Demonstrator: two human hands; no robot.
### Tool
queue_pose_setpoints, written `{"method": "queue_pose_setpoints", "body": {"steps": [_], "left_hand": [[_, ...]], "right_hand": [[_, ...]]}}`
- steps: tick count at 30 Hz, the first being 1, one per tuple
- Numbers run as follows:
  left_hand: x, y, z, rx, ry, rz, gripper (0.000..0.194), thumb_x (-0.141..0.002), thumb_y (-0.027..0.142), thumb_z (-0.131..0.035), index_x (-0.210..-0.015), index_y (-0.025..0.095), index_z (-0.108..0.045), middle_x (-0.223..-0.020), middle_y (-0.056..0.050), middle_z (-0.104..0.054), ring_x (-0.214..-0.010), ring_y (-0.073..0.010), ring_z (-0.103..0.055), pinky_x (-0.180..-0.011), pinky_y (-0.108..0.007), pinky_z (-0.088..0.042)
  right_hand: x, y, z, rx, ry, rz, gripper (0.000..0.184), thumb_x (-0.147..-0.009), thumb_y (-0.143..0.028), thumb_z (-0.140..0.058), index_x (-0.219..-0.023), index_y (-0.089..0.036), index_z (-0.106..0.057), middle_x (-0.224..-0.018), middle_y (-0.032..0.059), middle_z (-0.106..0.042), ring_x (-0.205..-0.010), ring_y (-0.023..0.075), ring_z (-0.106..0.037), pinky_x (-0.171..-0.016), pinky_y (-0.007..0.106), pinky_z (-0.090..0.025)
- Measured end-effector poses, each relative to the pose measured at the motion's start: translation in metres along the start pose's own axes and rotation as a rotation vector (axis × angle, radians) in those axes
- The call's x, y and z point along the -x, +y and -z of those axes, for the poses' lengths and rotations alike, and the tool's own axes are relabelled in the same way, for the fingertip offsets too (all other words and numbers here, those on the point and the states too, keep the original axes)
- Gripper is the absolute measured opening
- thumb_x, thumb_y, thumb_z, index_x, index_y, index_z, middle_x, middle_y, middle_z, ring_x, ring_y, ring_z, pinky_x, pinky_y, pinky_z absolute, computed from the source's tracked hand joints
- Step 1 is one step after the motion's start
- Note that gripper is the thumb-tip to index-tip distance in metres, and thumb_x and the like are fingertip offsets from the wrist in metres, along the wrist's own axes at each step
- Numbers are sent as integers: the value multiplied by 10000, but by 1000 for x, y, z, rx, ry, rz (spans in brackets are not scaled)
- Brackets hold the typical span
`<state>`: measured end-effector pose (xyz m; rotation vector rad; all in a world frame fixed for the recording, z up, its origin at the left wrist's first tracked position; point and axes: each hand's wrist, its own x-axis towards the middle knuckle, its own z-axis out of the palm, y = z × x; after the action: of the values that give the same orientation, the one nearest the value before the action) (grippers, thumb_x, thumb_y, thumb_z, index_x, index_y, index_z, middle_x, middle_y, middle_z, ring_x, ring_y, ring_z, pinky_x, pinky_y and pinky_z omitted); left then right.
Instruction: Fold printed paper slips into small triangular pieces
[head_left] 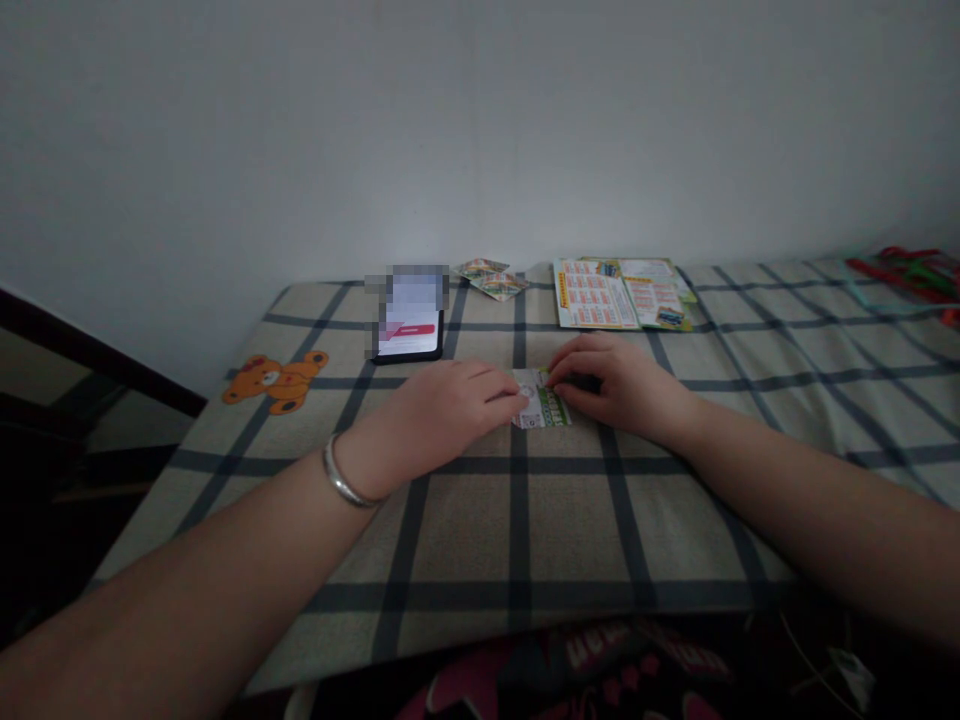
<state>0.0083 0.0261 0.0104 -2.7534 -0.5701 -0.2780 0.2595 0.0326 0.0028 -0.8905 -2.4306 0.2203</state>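
A small printed card (537, 402), white and grey with a green strip, lies at the middle of the checked tablecloth. My left hand (457, 402), with a silver bangle at its wrist, has its fingers together at the card's left edge. On the opposite side my right hand (616, 388) pinches the right edge between thumb and fingers. The card's two side edges are partly hidden by my fingertips. Behind my left hand a phone (411, 318) stands with its screen lit, partly blurred out.
Two small cards (499, 286) lie near the wall, right of the phone. Printed sheets (596, 297) with red and green patterns lie behind my right hand. An orange bear cutout (277, 382) is at the left edge. Red and green items (911, 275) sit far right.
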Motion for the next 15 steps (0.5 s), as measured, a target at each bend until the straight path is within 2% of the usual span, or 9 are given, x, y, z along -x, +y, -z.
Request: {"method": "queue_pose_setpoints", "body": {"steps": [6, 15], "left_hand": [[0, 4, 5, -99, -13, -20, 231, -903, 138, -563, -1126, 147, -620, -1027, -82, -691, -915, -218, -646, -713, -323, -539], [-1, 8, 4, -134, -11, -1, 157, -893, 141, -560, -1034, 137, -630, -977, -77, -691, -869, -211, -654, -658, -307, -532]], "right_hand": [[-1, -2, 1, 50, -39, -22, 105, -847, -180, -616, -901, -174, -706, -966, 73, -701, -909, 201, -629, -847, 359, -493], [-1, -5, 3, 43, -69, 10, 109, -843, -229, -649, -924, -183, -706, -983, 73, -702, -940, 213, -624, -865, 364, -474]]}}
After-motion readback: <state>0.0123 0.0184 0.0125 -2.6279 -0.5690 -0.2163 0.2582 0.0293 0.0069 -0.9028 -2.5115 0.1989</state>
